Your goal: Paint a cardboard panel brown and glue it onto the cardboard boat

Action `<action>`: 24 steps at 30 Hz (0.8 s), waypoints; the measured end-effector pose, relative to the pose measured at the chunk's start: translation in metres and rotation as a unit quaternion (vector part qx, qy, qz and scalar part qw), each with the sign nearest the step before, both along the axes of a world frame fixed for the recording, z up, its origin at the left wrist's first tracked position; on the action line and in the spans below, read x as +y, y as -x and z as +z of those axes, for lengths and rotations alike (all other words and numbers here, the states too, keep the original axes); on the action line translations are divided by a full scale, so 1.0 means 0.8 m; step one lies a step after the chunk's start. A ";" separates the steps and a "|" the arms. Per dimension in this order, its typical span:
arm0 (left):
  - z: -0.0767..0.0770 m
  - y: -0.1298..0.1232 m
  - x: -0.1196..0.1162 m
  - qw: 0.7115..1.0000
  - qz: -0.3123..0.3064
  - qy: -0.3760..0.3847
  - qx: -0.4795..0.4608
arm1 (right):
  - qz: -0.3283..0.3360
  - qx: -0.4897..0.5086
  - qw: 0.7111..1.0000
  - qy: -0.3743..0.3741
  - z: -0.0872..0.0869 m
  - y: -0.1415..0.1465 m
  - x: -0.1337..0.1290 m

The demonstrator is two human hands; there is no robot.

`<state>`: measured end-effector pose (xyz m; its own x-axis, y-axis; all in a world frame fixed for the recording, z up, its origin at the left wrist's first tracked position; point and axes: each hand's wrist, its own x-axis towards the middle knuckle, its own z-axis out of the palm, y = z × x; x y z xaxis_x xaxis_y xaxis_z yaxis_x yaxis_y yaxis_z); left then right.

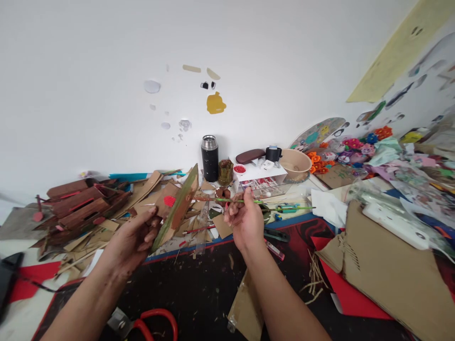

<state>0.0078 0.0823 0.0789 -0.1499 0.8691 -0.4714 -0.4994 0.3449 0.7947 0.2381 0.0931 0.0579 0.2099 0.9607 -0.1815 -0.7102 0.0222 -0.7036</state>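
Observation:
My left hand [140,232] holds a long cut piece of cardboard [182,207], tilted upright. It is green along one edge and brown on the side turned right. In my right hand [247,218] is a thin green-handled paintbrush [216,199], gripped between thumb and fingers. Its brown tip points left and reaches the cardboard's right side; whether it touches is hard to tell. Beyond my hands stand a small brown-green pot [225,172] and a dish of red paint [239,169].
Brown cardboard models [85,208] and scraps crowd the left. A black thermos [210,161] stands by the wall, a beige bowl [295,163] right of it. Red-handled scissors [159,315] lie on the dark mat [199,293]. Cardboard sheets [391,265] and colourful flowers [355,147] fill the right.

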 end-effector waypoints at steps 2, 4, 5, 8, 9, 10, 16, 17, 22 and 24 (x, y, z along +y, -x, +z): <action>0.001 0.000 0.000 1.000 0.002 0.003 0.003 | 0.002 -0.004 1.000 0.003 0.001 0.001 0.000; 0.002 0.001 0.000 1.000 0.003 0.008 0.006 | -0.002 -0.004 1.000 0.003 0.002 0.001 0.000; 0.003 0.001 0.000 1.000 0.002 0.011 0.007 | -0.004 -0.002 1.000 0.001 0.002 0.000 0.001; 0.003 0.000 0.000 1.000 0.000 0.013 0.009 | -0.013 0.006 1.000 0.001 0.003 -0.003 0.003; 0.003 0.000 0.000 1.000 0.000 0.012 0.009 | -0.017 0.009 1.000 0.003 0.003 -0.004 0.003; 0.003 0.000 0.000 1.000 0.001 0.012 0.010 | -0.022 0.012 1.000 0.004 0.004 -0.005 0.004; 0.005 -0.001 0.000 1.000 0.009 0.015 0.015 | -0.030 0.027 0.999 -0.005 0.005 -0.008 0.003; 0.006 -0.002 0.000 1.000 0.010 0.013 0.016 | -0.030 0.028 0.999 -0.007 0.004 -0.007 0.003; 0.009 -0.003 0.000 1.000 0.016 0.015 0.014 | -0.019 0.014 1.000 0.013 0.004 -0.003 0.002; 0.008 -0.003 0.000 1.000 0.016 0.016 0.012 | -0.011 0.012 1.000 0.015 0.004 -0.001 0.002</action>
